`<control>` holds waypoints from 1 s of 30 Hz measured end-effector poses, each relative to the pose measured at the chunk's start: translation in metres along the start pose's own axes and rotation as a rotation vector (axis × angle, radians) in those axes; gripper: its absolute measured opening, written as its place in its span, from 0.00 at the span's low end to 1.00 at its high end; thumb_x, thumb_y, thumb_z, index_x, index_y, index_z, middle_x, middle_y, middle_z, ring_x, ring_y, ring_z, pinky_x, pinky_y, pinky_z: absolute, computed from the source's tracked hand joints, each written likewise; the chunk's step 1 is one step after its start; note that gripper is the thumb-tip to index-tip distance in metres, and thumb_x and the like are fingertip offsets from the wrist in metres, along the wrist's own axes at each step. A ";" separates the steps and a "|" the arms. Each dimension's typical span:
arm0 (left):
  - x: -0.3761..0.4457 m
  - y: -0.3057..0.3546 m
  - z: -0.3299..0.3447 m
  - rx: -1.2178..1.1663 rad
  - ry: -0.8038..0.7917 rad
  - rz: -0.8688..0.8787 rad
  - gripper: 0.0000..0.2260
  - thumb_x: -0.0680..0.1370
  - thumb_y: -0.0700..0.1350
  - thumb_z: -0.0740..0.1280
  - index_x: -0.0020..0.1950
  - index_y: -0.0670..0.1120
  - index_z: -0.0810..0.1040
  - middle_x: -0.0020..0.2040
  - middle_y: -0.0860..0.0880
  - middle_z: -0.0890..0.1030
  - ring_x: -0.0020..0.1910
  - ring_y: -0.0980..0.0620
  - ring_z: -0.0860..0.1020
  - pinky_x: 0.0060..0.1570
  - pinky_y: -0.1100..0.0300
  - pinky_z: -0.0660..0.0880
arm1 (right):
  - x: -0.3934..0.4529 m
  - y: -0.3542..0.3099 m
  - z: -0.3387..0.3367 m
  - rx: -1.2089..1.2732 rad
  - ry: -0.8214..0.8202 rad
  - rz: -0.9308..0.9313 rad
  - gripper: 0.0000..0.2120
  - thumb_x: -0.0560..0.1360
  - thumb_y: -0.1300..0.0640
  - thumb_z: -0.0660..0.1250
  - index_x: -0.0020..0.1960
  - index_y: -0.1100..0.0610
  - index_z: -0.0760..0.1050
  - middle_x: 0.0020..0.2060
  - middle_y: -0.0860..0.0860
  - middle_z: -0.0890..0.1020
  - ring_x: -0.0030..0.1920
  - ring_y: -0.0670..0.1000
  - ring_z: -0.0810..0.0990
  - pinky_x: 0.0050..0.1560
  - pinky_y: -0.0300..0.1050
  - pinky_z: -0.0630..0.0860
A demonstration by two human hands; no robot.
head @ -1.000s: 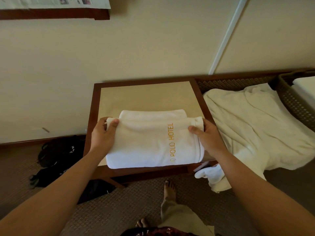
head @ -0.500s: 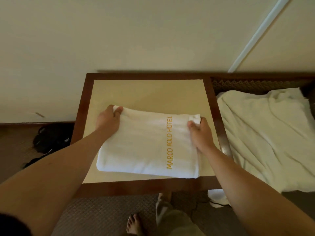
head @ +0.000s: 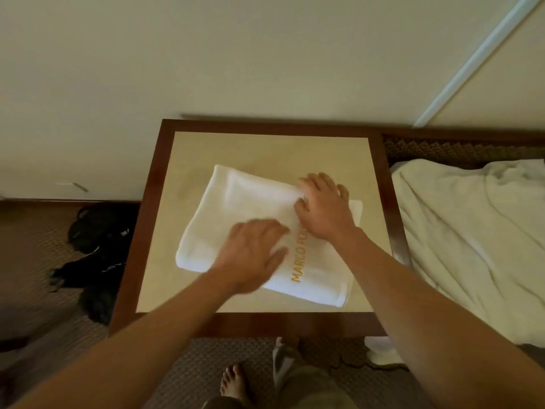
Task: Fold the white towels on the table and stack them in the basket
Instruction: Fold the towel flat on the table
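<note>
A folded white towel (head: 236, 202) with orange "MARCO POLO" lettering lies flat on the square table (head: 265, 149). My left hand (head: 250, 252), blurred by motion, lies palm down on the towel's near middle with its fingers spread. Palm down too, my right hand (head: 323, 208) presses the towel's far right part over the lettering. Neither hand grips the cloth. The basket is out of view.
The table has a dark wooden rim and stands against the wall. A heap of cream-white towels (head: 472, 246) lies on the floor to the right. Dark bags (head: 94, 252) sit on the carpet to the left. My bare foot (head: 233, 382) shows below the table.
Both hands let go of the towel's far corners and moved onto its top, the left hand sliding toward the middle. The towel now lies flat and slightly turned.
</note>
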State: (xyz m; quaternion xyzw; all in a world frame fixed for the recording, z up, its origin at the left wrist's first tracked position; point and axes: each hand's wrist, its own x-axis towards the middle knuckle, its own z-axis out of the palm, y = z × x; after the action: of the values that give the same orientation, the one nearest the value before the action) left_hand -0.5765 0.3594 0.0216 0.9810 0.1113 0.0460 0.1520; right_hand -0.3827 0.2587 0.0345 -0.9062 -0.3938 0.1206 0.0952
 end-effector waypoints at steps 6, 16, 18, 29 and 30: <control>-0.065 -0.052 0.018 0.248 -0.161 0.188 0.22 0.83 0.55 0.54 0.79 0.62 0.63 0.82 0.53 0.60 0.81 0.44 0.57 0.76 0.33 0.50 | -0.022 -0.022 -0.002 -0.157 -0.201 0.131 0.22 0.84 0.44 0.52 0.73 0.54 0.66 0.67 0.57 0.75 0.67 0.61 0.73 0.63 0.58 0.68; -0.090 -0.045 -0.016 -0.721 -0.016 -0.784 0.20 0.84 0.57 0.58 0.76 0.53 0.68 0.66 0.49 0.78 0.60 0.45 0.78 0.61 0.46 0.77 | -0.114 -0.063 0.022 0.378 -0.233 0.565 0.22 0.85 0.50 0.57 0.70 0.66 0.61 0.63 0.63 0.73 0.59 0.63 0.77 0.52 0.49 0.72; -0.093 -0.041 -0.013 -0.698 0.001 -0.846 0.22 0.83 0.61 0.60 0.74 0.52 0.68 0.63 0.48 0.80 0.58 0.45 0.80 0.60 0.44 0.78 | -0.127 -0.061 0.036 0.413 -0.129 0.547 0.25 0.85 0.46 0.55 0.72 0.64 0.59 0.64 0.63 0.72 0.56 0.64 0.78 0.51 0.53 0.75; -0.083 -0.023 -0.014 -0.842 -0.109 -1.036 0.33 0.75 0.71 0.65 0.63 0.44 0.73 0.56 0.46 0.80 0.53 0.44 0.79 0.54 0.49 0.77 | -0.161 -0.054 0.049 0.762 0.031 0.629 0.28 0.80 0.35 0.62 0.63 0.59 0.68 0.49 0.49 0.78 0.43 0.48 0.78 0.35 0.42 0.70; -0.082 -0.022 -0.014 -0.895 -0.087 -1.050 0.33 0.73 0.71 0.68 0.63 0.45 0.72 0.55 0.47 0.80 0.53 0.45 0.80 0.55 0.47 0.79 | -0.161 -0.052 0.048 0.795 0.058 0.633 0.27 0.79 0.35 0.64 0.61 0.58 0.70 0.48 0.48 0.79 0.42 0.46 0.77 0.35 0.40 0.70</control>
State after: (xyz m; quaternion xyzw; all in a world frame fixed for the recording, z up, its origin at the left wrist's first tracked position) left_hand -0.6625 0.3647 0.0234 0.6410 0.5357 -0.0318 0.5488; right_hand -0.5388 0.1791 0.0257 -0.8778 -0.0209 0.2588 0.4026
